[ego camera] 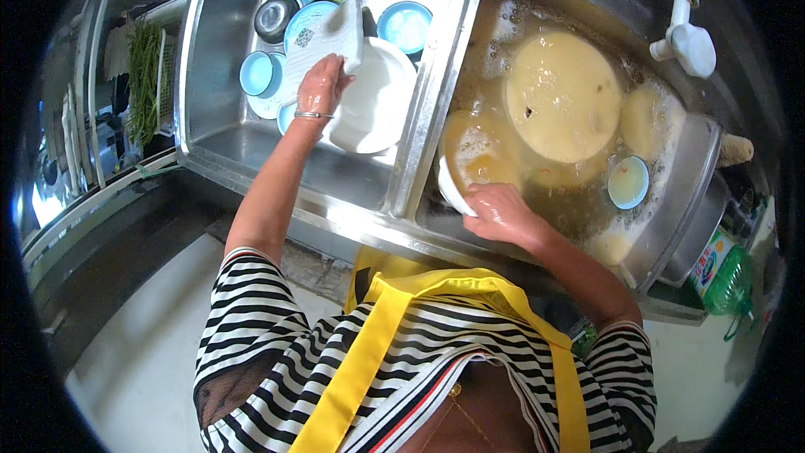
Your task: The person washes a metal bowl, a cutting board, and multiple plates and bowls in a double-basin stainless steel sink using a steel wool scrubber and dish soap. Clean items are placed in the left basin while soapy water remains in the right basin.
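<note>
Over the left basin, my left hand (321, 87) grips the near end of a white rectangular plate (327, 41) with a small dark pattern. Beneath and beside that plate lie a large round white dish (377, 97), a blue bowl (405, 26), a small blue cup (256, 73) and a metal bowl (275, 19). My right hand (500, 211) pinches the rim of a white dish (450, 185), tilted and partly sunk in murky, foamy water. Farther back in that water rests a large round plate (563, 97). A small blue-rimmed bowl (627, 182) sits to the right.
A metal divider (434, 82) separates the two sink basins. The white tap (688, 44) hangs over the back right. Metal containers (676, 201) stand at the right edge, beside a green detergent bottle (726, 277). Long green vegetables (144, 78) are on a rack at left.
</note>
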Motion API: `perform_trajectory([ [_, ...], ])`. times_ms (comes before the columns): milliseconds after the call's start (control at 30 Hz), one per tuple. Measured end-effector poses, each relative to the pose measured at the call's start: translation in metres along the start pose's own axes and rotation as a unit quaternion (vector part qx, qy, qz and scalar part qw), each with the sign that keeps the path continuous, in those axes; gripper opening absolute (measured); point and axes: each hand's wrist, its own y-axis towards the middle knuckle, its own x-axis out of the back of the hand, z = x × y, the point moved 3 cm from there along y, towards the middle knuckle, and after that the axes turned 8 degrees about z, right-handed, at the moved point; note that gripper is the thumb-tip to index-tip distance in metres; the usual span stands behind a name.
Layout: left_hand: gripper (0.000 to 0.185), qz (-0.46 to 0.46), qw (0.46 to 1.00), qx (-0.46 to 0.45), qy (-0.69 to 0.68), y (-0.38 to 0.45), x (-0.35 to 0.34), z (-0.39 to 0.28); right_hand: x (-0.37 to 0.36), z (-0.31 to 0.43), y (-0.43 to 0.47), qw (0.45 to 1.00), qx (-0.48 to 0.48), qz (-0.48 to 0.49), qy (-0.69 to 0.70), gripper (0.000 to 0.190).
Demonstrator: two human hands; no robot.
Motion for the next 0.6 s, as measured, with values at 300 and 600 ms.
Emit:
perform_trajectory([
  [300,0.03,0.037,0.887,0.003,-0.461,-0.058,0.091,-0.192,0.1,0.007,-0.082,0.981,0.074,0.006,0.182,0.021],
  [600,0.1,0.269,0.611,0.189,-0.721,-0.049,0.008,-0.286,0.132,0.022,-0.114,0.979,-0.02,-0.192,-0.068,0.018],
])
